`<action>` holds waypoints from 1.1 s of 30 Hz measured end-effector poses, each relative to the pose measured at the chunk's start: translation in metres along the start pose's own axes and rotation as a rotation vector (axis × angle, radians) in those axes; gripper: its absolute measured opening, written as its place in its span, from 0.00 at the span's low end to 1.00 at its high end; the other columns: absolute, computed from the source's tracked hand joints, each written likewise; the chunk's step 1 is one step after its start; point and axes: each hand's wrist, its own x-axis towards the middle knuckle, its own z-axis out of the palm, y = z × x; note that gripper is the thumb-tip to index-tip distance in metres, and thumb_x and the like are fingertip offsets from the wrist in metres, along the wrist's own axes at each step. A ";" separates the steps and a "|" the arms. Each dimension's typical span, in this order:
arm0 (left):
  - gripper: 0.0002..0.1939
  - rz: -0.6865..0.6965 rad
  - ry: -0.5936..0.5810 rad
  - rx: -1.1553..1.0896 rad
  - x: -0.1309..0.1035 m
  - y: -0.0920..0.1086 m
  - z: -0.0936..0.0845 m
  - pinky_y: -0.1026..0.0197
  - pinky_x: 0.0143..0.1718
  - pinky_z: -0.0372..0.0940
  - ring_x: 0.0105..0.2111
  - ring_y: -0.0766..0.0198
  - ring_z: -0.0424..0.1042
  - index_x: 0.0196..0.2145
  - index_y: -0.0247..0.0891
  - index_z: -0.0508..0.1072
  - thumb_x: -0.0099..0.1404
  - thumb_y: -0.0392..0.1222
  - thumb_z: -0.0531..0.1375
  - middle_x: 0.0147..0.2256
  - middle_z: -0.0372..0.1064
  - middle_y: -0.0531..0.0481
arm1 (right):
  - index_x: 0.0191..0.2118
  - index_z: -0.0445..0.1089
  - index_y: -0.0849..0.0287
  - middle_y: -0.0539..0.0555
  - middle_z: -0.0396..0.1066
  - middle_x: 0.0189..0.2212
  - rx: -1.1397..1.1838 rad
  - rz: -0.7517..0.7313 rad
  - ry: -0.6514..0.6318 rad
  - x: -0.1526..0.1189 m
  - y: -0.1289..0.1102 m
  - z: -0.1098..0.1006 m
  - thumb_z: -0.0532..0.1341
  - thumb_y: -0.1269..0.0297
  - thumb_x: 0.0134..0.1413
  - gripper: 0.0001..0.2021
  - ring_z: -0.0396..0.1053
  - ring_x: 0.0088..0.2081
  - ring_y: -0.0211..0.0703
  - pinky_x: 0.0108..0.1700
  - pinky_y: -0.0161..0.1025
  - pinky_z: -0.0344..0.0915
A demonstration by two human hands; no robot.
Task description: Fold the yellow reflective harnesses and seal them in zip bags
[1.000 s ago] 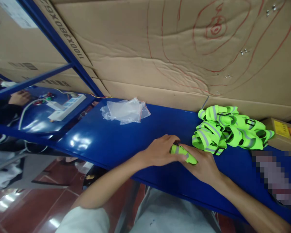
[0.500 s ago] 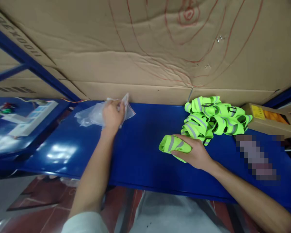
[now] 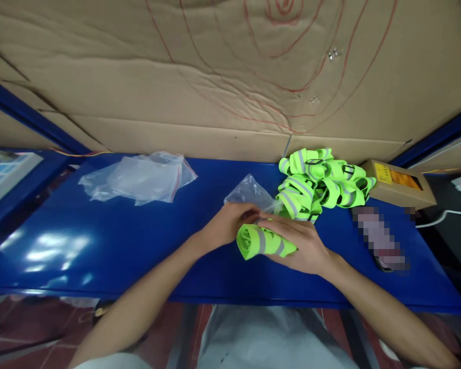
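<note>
My right hand is closed around a rolled-up neon-yellow reflective strap with grey stripes. Beside it, my left hand grips a clear plastic bag, which sticks up past the fingers of both hands. The two hands meet over the front middle of the blue table. Where the bag is pinched is partly hidden by the fingers. Just behind my right hand lies a tangled heap of the same neon straps with black buckles. Several flat clear zip bags lie in a pile to the left.
The blue table backs onto a large cardboard sheet marked with red curved lines. At the right stand a small cardboard box with a yellow label and a blurred-out object. A white cable runs near the right edge.
My left hand has come away from the bag pile with one bag and moved right, up to my right hand. The strap roll stays in my right hand. The view has shifted rightward.
</note>
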 end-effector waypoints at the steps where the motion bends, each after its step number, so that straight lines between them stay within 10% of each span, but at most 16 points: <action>1: 0.10 -0.041 0.015 -0.027 0.001 -0.002 -0.002 0.64 0.34 0.68 0.34 0.63 0.77 0.41 0.38 0.79 0.73 0.42 0.58 0.36 0.80 0.51 | 0.64 0.66 0.51 0.56 0.73 0.60 0.006 0.061 -0.022 0.000 0.003 0.002 0.68 0.63 0.59 0.28 0.75 0.58 0.50 0.58 0.43 0.74; 7: 0.09 -0.101 0.217 0.021 0.003 -0.011 -0.001 0.63 0.37 0.71 0.35 0.62 0.80 0.40 0.40 0.79 0.71 0.44 0.60 0.35 0.81 0.52 | 0.59 0.71 0.53 0.55 0.77 0.55 0.090 0.441 -0.022 0.002 0.020 0.013 0.71 0.57 0.55 0.26 0.78 0.53 0.54 0.54 0.47 0.74; 17: 0.05 0.340 0.639 0.659 -0.008 0.007 0.022 0.61 0.37 0.70 0.34 0.62 0.77 0.43 0.37 0.75 0.70 0.32 0.60 0.36 0.79 0.49 | 0.50 0.76 0.55 0.50 0.80 0.42 0.324 0.725 0.199 0.015 0.010 0.011 0.72 0.53 0.50 0.22 0.77 0.43 0.49 0.47 0.43 0.71; 25: 0.09 0.357 0.654 0.601 -0.011 0.018 0.021 0.61 0.40 0.71 0.36 0.62 0.76 0.46 0.36 0.74 0.69 0.31 0.62 0.37 0.77 0.47 | 0.42 0.79 0.58 0.51 0.80 0.35 0.560 0.828 0.267 0.022 0.004 0.003 0.74 0.52 0.45 0.19 0.76 0.36 0.48 0.39 0.41 0.72; 33: 0.18 0.472 0.594 0.879 -0.016 0.021 0.016 0.56 0.39 0.68 0.35 0.58 0.74 0.55 0.34 0.71 0.69 0.29 0.61 0.35 0.75 0.45 | 0.39 0.78 0.55 0.56 0.74 0.50 0.397 0.640 0.384 0.016 0.027 0.011 0.76 0.51 0.44 0.18 0.72 0.54 0.51 0.59 0.47 0.67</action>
